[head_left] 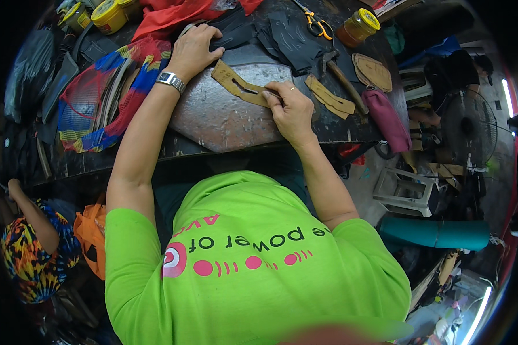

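Observation:
A tan, notched pattern piece (240,88) with a slot cut in it lies slanted over a worn grey-brown board (230,123). My right hand (290,109) pinches its right end between thumb and fingers. My left hand (194,50), wearing a wristwatch, rests beyond the board's upper left, thumb and fingers apart. It is beside black sheet pieces (236,29); its far fingertips are partly hidden. More black cut pieces with pale marked lines (290,43) lie beyond the board. A second tan pattern piece (329,96) sits to the right of my right hand.
A hammer (346,85), orange-handled scissors (318,26), a yellow-lidded jar (358,27) and a maroon pouch (385,121) lie at the right. At the left are a colourful mesh bag (112,95) and yellow tubs (108,16). Another person (37,247) is at lower left.

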Demonstrator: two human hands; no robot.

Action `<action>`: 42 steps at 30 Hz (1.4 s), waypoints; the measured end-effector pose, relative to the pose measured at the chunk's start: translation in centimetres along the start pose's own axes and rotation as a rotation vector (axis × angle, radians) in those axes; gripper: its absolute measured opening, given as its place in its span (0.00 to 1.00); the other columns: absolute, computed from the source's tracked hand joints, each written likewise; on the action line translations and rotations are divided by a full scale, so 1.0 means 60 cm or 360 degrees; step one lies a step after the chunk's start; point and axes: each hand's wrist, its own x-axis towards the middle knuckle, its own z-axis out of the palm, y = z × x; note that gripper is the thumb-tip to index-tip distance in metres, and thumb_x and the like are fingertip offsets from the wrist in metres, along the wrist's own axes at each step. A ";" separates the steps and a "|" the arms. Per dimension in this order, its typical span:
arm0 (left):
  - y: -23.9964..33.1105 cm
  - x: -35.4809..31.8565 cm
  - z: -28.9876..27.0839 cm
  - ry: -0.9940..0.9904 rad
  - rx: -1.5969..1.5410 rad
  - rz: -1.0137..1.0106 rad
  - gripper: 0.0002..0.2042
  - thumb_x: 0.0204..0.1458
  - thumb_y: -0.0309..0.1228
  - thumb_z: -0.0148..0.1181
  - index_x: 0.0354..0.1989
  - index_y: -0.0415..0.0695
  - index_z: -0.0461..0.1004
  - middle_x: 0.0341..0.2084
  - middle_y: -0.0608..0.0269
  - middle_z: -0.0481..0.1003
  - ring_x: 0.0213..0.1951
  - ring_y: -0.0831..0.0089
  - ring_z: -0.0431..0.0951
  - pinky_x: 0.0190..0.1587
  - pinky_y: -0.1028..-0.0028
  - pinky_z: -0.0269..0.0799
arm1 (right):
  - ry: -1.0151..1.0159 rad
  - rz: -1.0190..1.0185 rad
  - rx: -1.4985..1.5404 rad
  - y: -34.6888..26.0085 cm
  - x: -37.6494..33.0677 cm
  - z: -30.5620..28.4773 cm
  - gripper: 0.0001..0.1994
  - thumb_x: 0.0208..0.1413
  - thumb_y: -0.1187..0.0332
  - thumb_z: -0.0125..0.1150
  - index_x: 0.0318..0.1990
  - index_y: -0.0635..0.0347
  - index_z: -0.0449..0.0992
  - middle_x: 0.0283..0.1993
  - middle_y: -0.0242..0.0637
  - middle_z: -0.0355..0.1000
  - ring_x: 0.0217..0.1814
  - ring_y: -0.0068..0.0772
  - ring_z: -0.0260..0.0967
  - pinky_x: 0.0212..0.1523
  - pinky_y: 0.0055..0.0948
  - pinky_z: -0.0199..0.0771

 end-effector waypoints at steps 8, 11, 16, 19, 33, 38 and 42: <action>0.006 0.000 -0.016 0.0195 -0.0527 -0.0034 0.07 0.55 0.30 0.71 0.40 0.43 0.82 0.41 0.63 0.82 0.48 0.66 0.80 0.55 0.69 0.74 | -0.0013 0.0072 0.0201 0.007 -0.003 -0.002 0.06 0.55 0.73 0.70 0.40 0.58 0.83 0.33 0.40 0.78 0.33 0.42 0.78 0.33 0.32 0.74; 0.025 0.000 -0.034 0.0318 -0.1275 -0.0307 0.10 0.55 0.31 0.72 0.43 0.43 0.84 0.40 0.70 0.83 0.45 0.80 0.79 0.51 0.76 0.73 | 0.0024 0.0104 0.0344 0.012 -0.005 0.000 0.06 0.56 0.74 0.69 0.41 0.59 0.82 0.35 0.41 0.79 0.34 0.40 0.79 0.35 0.31 0.75; 0.075 -0.057 -0.112 0.0110 -0.1857 -0.0114 0.08 0.60 0.24 0.67 0.46 0.39 0.82 0.40 0.71 0.82 0.44 0.83 0.78 0.50 0.80 0.75 | 0.0066 0.0196 0.0345 0.022 -0.008 0.003 0.07 0.58 0.75 0.67 0.43 0.61 0.81 0.36 0.42 0.79 0.35 0.40 0.79 0.37 0.30 0.75; 0.110 -0.110 -0.138 -0.0667 -0.1325 0.0031 0.09 0.56 0.26 0.69 0.44 0.41 0.82 0.38 0.62 0.80 0.42 0.67 0.80 0.50 0.70 0.74 | 0.0093 0.0216 0.0356 0.028 -0.009 0.007 0.07 0.59 0.74 0.66 0.44 0.62 0.80 0.37 0.43 0.78 0.35 0.39 0.78 0.39 0.29 0.75; 0.129 -0.247 -0.160 0.0120 -0.0581 -0.0455 0.18 0.50 0.32 0.73 0.50 0.44 0.81 0.46 0.59 0.81 0.49 0.58 0.79 0.56 0.62 0.70 | -0.0465 0.0671 0.1110 -0.014 0.017 -0.059 0.09 0.65 0.74 0.63 0.49 0.67 0.82 0.39 0.29 0.79 0.43 0.17 0.73 0.47 0.20 0.74; 0.128 -0.261 -0.154 0.0109 -0.0446 -0.0336 0.14 0.50 0.28 0.73 0.46 0.43 0.83 0.45 0.58 0.82 0.50 0.60 0.80 0.53 0.66 0.72 | -0.0794 0.0444 0.0411 -0.037 0.004 -0.030 0.10 0.62 0.74 0.63 0.49 0.67 0.82 0.43 0.48 0.83 0.43 0.38 0.82 0.48 0.30 0.78; 0.130 -0.258 -0.144 0.0157 -0.0520 -0.0298 0.12 0.51 0.27 0.72 0.45 0.44 0.83 0.42 0.59 0.83 0.48 0.60 0.81 0.51 0.66 0.74 | -0.0783 0.0312 0.0316 -0.035 0.000 -0.027 0.10 0.63 0.76 0.63 0.50 0.66 0.83 0.42 0.38 0.82 0.43 0.24 0.77 0.49 0.24 0.75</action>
